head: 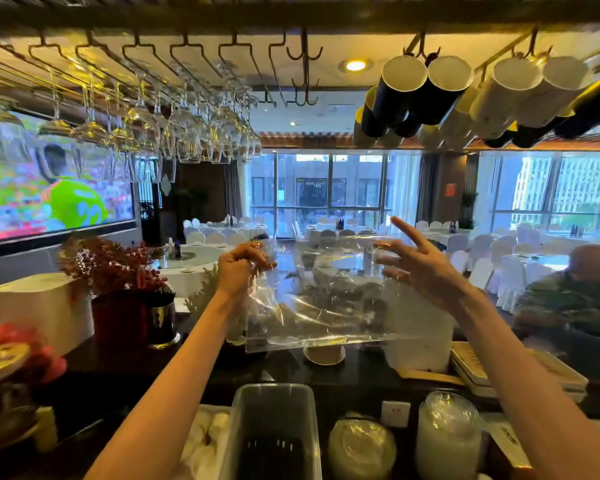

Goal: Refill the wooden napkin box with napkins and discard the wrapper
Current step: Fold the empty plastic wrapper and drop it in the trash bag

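Observation:
A clear, empty plastic wrapper (pixel 326 299) hangs spread in the air above the dark bar counter (pixel 125 372). My left hand (pixel 239 268) is closed on its upper left corner. My right hand (pixel 420 265) pinches the upper right edge with thumb and lower fingers, while two fingers stick out. Behind the wrapper's right side stands a tall white stack of napkins (pixel 426 341) on a wooden base (pixel 430 376); I cannot tell if this is the box.
Wine glasses (pixel 146 126) and mugs (pixel 440 95) hang overhead. On the counter are a white block (pixel 42 306), a red flower pot (pixel 118 317), a metal cup (pixel 161 323), a small bowl (pixel 324 355) and stacked trays (pixel 506 372). A clear bin (pixel 274 427) and jars (pixel 447 438) sit below. A person (pixel 575 299) sits at right.

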### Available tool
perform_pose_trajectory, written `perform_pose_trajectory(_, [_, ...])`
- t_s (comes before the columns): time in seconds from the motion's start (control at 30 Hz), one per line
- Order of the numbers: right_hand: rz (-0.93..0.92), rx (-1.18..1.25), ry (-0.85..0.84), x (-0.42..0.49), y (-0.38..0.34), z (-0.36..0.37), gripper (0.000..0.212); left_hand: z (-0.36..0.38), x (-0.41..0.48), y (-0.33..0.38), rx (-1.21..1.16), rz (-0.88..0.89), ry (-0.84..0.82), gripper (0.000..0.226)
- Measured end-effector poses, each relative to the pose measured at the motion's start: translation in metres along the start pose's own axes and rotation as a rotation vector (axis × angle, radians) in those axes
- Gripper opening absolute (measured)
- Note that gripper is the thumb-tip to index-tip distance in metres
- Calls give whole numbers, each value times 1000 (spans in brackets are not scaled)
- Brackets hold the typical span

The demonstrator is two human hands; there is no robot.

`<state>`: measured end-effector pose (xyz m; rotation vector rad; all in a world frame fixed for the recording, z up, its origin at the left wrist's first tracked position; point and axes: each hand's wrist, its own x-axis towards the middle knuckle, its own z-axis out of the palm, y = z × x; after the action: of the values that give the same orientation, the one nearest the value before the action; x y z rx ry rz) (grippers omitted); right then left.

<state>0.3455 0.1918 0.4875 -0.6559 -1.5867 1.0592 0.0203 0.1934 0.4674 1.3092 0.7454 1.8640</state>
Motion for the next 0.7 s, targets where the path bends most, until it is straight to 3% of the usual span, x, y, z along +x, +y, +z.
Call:
perform_pose_trajectory(0.07, [-51,-108,63,2,-3,7,73,-8,0,-6,-36,-77,-17,57])
perform_pose_trajectory(0.17, [-104,-264,79,6,-21,13,74,-27,-2,-15,-61,-286,-87,50])
perform_pose_trajectory(0.27, [-92,-442,-6,15,-47,25,70,-39,-4,-15,123,-166,-114,58])
perform_pose_trajectory(0.33, [-47,-546,-146,21,-62,41,72,-32,-7,-4,311,-38,-322,37])
perform_pose_trajectory(0.43, [-23,-720,-347,33,-82,70,71,-2,-11,12,489,-85,-687,58])
perform_pose_trajectory(0.5, [-45,-803,-410,37,-91,86,70,17,-17,15,468,-126,-803,55])
perform_pose_trajectory(0.63, [-152,-988,-333,32,-97,91,67,32,-33,3,292,-178,-741,28])
perform_pose_trajectory(0.7, [-282,-1141,-105,23,-92,75,67,33,-37,-1,253,-157,-605,18])
